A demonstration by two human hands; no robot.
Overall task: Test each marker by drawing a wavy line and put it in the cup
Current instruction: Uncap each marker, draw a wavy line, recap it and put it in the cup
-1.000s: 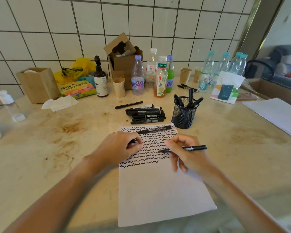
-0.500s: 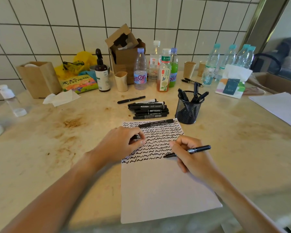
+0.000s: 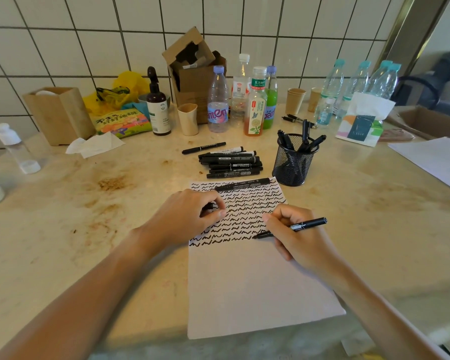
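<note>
Marker, gripped in right hand fingers, has moved its tip lower on the paper; left hand still pinches a cap.

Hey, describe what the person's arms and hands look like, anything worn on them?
Both forearms are bare as far as the view reaches: no sleeves, watch or bracelets in sight. The left hand and right hand wear no gloves, and no rings show on the visible fingers. Nails look short and unpainted, though they are small in this view.
</note>
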